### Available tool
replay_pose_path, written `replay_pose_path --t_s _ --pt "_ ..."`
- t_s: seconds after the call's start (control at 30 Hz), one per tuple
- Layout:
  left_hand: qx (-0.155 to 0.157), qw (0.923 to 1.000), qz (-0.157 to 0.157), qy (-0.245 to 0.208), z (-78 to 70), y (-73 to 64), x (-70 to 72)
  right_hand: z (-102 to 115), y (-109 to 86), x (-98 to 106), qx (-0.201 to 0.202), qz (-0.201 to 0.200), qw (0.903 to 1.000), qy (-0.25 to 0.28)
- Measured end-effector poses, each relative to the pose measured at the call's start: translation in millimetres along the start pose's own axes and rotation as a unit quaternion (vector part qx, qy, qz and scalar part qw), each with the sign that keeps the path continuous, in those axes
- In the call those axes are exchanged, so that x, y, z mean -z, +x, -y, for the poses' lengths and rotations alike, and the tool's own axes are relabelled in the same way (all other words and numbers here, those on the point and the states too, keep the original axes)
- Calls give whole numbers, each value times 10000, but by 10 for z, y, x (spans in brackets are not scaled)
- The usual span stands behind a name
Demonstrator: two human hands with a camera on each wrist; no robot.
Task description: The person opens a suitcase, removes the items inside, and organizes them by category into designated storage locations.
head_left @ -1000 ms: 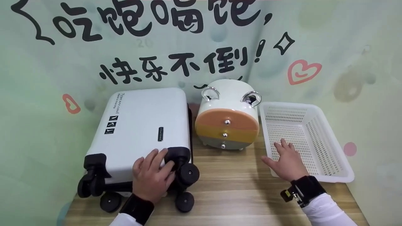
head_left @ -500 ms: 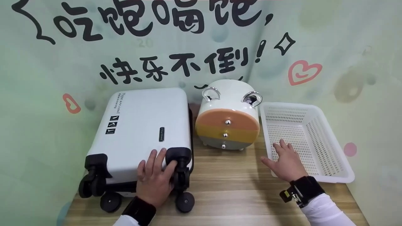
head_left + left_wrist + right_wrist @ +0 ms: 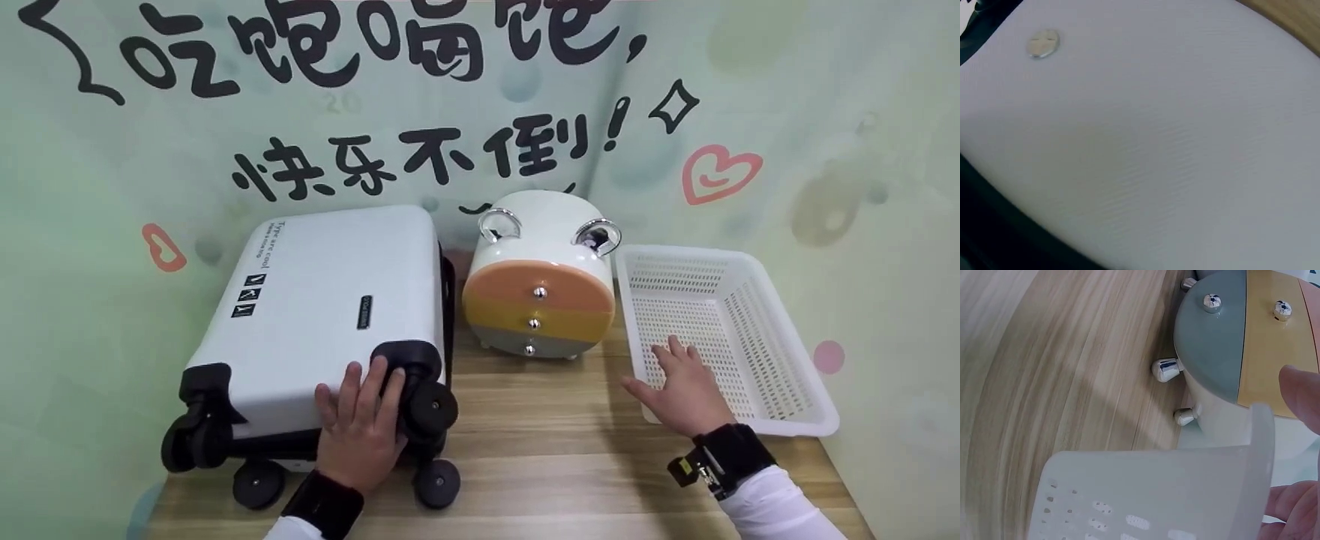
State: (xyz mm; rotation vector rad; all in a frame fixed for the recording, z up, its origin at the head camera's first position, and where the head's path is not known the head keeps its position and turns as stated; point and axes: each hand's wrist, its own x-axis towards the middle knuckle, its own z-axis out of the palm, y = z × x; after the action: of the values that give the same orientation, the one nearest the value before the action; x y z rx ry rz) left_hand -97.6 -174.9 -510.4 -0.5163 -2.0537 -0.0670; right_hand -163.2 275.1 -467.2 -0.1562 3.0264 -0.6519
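Observation:
A white suitcase (image 3: pixel 337 277) lies on its side at the left, its black wheels (image 3: pixel 432 406) toward me. My left hand (image 3: pixel 361 431) rests on its lower edge beside the right wheel bracket, fingers extended over the corner and pointing up. A pale surface with a small round stud (image 3: pixel 1043 44) fills the left wrist view; that hand is hidden there. My right hand (image 3: pixel 686 390) is spread over the near left rim of the white plastic basket (image 3: pixel 806 360). In the right wrist view the rim (image 3: pixel 1262 461) passes between the thumb (image 3: pixel 1300 394) and the fingers.
Between suitcase and basket stands a round-fronted drawer box (image 3: pixel 551 232) with orange, yellow and grey drawers, silver knobs and two ear-like rings. Everything stands on a wooden table (image 3: pixel 547 472). Behind hangs a pale green printed cloth (image 3: pixel 840 90).
The suitcase has shifted slightly left. Its upper right wheel swivelled to face forward, then back sideways. My left fingers have straightened beside the wheel. The right hand has barely moved.

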Motion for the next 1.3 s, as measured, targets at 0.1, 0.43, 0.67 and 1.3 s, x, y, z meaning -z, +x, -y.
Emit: replay_pose_path --t_s 0.1,0.43,0.67,1.3 --pt "46 9997 -237 -87 45 7 14 6 -12 15 -24 15 10000 36" --pt "400 9866 -1582 49 282 288 244 29 -42 51 -56 23 9999 148" --pt "1090 9774 -1812 -53 498 295 370 23 -38 43 -20 12 9999 103" --pt "3286 9356 -1082 -710 949 243 793 20 -52 23 75 -25 9999 110"
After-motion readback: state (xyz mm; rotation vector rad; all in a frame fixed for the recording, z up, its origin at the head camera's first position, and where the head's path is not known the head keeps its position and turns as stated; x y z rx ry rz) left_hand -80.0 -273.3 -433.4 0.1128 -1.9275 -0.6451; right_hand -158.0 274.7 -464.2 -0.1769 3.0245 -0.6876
